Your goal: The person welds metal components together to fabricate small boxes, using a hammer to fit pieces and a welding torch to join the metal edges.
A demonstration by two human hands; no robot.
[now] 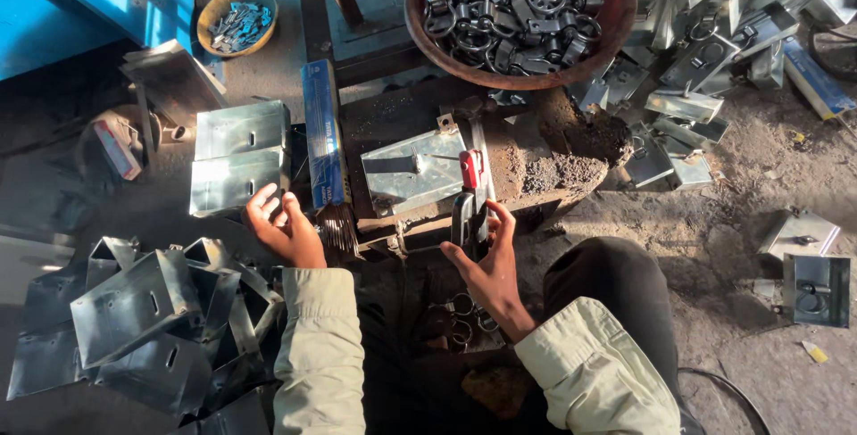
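A toggle clamp (470,192) with a red-tipped lever stands on a crusted, rusty work block (536,163), pinning a bent sheet-metal plate (415,170) flat on the block's top. The right hand (486,261) grasps the clamp's dark handle from below, fingers wrapped around it and thumb up along its side; the plate lies just beyond the fingertips, up and to the left of them.

The left hand (284,225) is released, fingers loosely curled and holding nothing, its fingertips touching the near edge of a stack of flat galvanised plates (239,157) that lies just ahead of it. Immediately to the right of this hand a long blue box (323,132) lies on end toward the person, with a bundle of thin rods (339,225) sticking out of its near end, just beside the thumb.

Below and to the left of the left hand sits a loose heap of folded metal brackets (147,319). Far beyond the right hand, a wide rusty bowl (607,38) holds a pile of dark metal rings and loops. To the right of that bowl, more finished brackets with rings (705,51) lie scattered on the dusty ground (714,221). A small yellow bowl (237,20) of little metal parts stands well beyond the left hand. Both arms wear pale sleeves (317,355).
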